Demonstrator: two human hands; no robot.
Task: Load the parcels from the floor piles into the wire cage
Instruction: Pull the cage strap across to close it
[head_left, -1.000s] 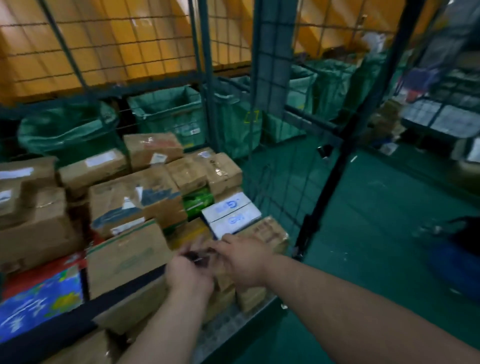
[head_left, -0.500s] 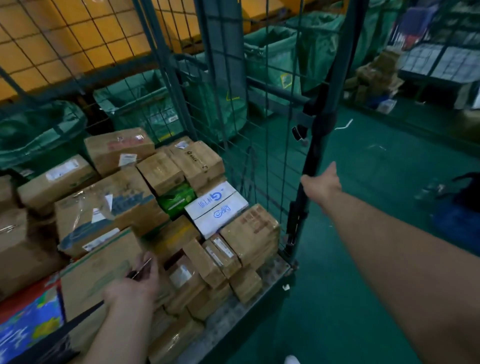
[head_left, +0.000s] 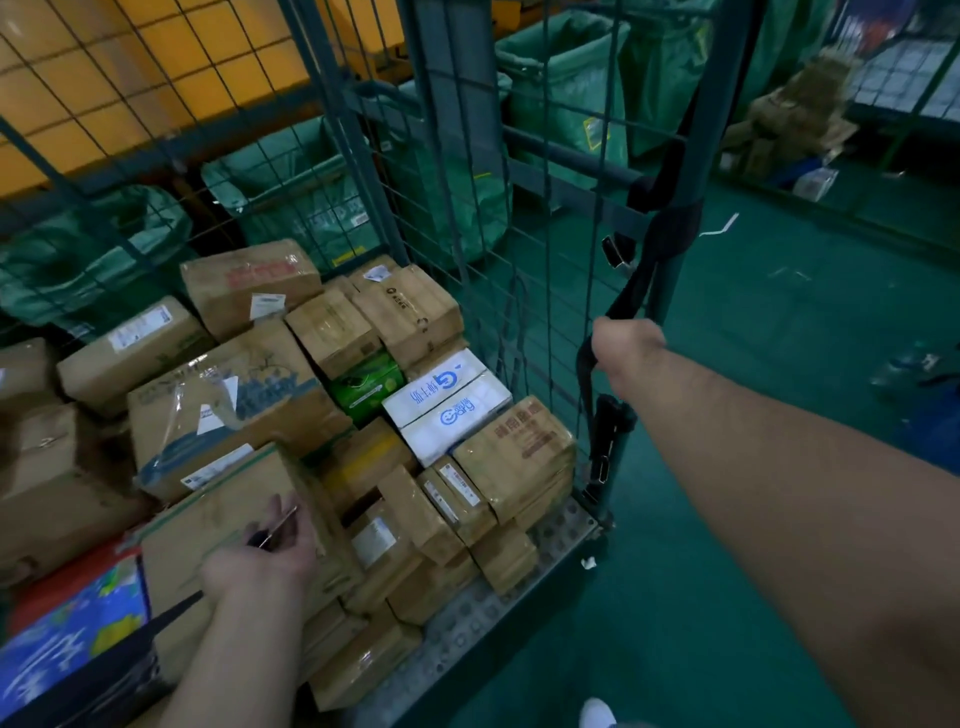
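Right hand (head_left: 626, 345) grips the black strap (head_left: 636, 286) hanging on the wire cage (head_left: 719, 104); left hand (head_left: 260, 564) pinches a metal buckle (head_left: 280, 525); taped brown parcels (head_left: 332, 332), one white, one green, lie stacked inside it.

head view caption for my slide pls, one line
Right hand grips the black strap at the wire cage corner; left hand pinches a strap clip above the stacked parcels

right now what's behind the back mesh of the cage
Through the mesh of the cage, green sacks stand behind it, an orange panel above them. The stacked parcels cover the sacks' lower parts and the floor there, so those cannot be seen.
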